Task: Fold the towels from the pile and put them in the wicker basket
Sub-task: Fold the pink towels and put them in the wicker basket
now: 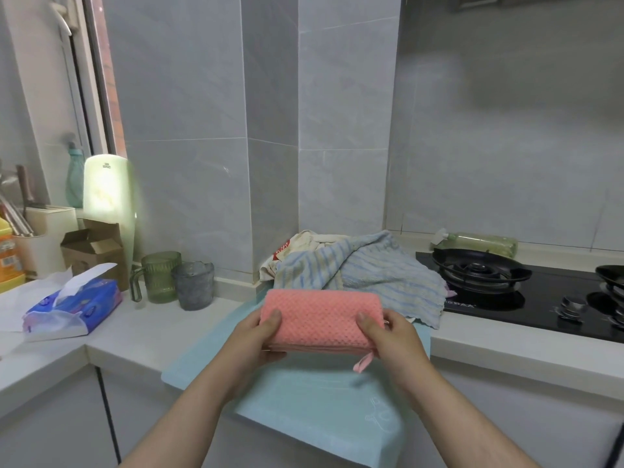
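The left hand (260, 342) and right hand (388, 339) are gripping the short ends of the folded pink towel (320, 319), its long axis running crosswise above the mat (304, 393) on the table (141, 336), no basket showing.

I am looking into a home kitchen. On the right a black gas hob (526, 298) is set into the pale counter (135, 332), with a burner (481, 270) and knobs (572, 305) on it. Grey tiles (337, 130) cover the far wall. On the left, by a window (98, 79), stand a knife block (50, 224), a green mug (161, 276), a grey cup (193, 286) and an open tissue pack (76, 307). White cupboard doors (57, 420) sit under the counter, near me.
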Demonstrator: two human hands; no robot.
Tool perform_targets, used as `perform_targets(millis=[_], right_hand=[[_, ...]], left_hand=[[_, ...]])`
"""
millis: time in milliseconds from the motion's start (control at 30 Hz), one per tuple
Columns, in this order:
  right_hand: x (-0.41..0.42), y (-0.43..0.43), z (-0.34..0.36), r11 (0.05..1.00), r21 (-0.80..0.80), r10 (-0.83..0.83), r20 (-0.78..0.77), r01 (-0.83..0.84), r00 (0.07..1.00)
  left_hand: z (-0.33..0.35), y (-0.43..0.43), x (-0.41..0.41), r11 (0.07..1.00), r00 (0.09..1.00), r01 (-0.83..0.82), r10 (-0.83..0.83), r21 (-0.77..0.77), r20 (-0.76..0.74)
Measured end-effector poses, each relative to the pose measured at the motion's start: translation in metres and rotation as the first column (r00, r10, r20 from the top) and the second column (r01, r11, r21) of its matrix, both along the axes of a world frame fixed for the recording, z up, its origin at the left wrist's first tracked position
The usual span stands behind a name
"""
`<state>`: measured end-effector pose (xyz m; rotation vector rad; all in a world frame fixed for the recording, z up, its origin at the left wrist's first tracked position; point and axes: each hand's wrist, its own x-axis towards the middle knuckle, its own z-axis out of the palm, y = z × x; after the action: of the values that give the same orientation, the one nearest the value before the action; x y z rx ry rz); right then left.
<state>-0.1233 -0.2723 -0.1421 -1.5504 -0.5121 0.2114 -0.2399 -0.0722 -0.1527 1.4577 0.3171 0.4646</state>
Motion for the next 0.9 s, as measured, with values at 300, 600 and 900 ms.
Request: perform_targets(millis=[300,600,900], right_hand=[[0.01,0.01,-0.024,0.997,-0.064,0.051,0.071,-0.046,0.996],[0.019,0.008,-0.031,0.993,-0.078,0.091,0.024,-0.089,0.996],[0.021,0.007,-0.031,0.998,0.026,0.067,-0.114,-0.065,0.991]], left_hand=[[-0.021,0.013,0.013,0.994,0.995,-0.093,0.094,-0.056,0.029],[-0.024,0.013,0.016,0.971,0.988,-0.147,0.153,0.189,-0.014],[-0.022,0.013,0.015,0.978,0.99,-0.142,0.137,0.151,0.041]])
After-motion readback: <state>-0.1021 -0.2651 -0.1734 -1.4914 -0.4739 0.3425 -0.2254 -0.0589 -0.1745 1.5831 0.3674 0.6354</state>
